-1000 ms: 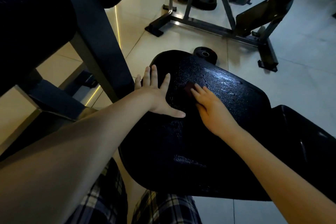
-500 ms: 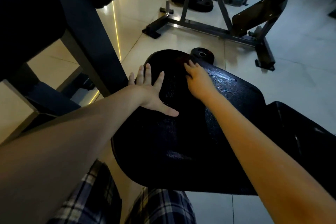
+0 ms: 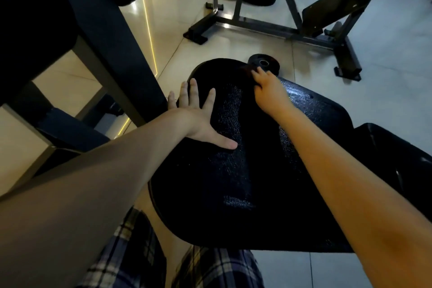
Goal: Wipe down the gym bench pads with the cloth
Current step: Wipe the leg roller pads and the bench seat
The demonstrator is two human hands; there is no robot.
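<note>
One cloth (image 3: 244,69) under right hand (image 3: 268,91) fingers (image 3: 258,72); far end of pad (image 3: 233,170)

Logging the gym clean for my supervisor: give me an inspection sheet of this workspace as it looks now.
Surface: black textured bench pad, shiny in patches.
Job's things: cloth, dark, mostly hidden under the right hand at the pad's far end.
Clutter: small weight plate on the floor beyond the pad.
Hands: left hand flat on the pad, fingers spread; right hand presses the cloth.
Cables: nothing seen.
Surroundings: tiled floor, metal rack frame.
</note>
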